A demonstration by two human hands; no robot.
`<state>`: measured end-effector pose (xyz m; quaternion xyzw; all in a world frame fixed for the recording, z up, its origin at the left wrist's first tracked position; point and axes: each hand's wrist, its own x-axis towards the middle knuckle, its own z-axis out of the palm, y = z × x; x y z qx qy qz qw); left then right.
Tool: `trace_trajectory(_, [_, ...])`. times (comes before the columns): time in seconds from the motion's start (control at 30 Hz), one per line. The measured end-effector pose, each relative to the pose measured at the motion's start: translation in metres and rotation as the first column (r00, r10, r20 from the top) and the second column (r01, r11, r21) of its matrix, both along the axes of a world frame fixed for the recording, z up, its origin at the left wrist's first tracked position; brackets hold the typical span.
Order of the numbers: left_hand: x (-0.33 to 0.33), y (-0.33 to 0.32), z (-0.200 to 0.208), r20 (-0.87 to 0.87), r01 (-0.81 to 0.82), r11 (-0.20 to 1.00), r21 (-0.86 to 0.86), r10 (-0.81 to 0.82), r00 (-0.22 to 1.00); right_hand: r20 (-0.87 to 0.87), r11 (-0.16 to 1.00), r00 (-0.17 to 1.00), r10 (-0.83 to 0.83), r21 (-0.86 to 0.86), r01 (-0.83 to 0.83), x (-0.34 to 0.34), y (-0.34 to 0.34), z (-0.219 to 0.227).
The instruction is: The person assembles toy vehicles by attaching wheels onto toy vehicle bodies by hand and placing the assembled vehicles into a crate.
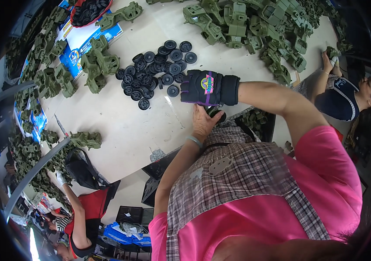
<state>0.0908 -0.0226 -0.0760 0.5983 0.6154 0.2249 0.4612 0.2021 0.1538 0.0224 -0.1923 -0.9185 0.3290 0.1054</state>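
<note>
Close to my apron, my bare left hand [203, 122] is closed around a green plastic toy part with a black wheel [220, 116], mostly covered by my fingers. My right hand [208, 88], in a black padded glove with purple trim, lies right above it, touching or nearly so. Its fingers look curled, and what they hold is hidden beneath the glove. Just beyond the glove, a pile of loose black toy wheels [153, 69] is spread on the pale table [120, 119].
Heaps of green toy vehicle bodies [237, 21] cover the far right and left sides. A red basket [91, 12] of black pieces stands at the far left. A black bag [82, 167] sits by the left edge. Co-workers [340, 93] work on both sides.
</note>
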Motion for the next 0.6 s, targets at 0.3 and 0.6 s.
trace_trajectory(0.3, [0.008, 0.005, 0.014, 0.151, -0.077, 0.996, -0.037, 0.082, 0.985, -0.113, 0.859, 0.908, -0.404, -0.388, 0.334, 0.005, -0.001, -0.03])
trace_trajectory(0.6, [0.007, 0.013, 0.028, 0.154, -0.091, 0.995, -0.049, 0.098, 0.983, 0.107, 0.496, 0.658, -0.746, -0.571, 0.655, 0.006, 0.007, -0.042])
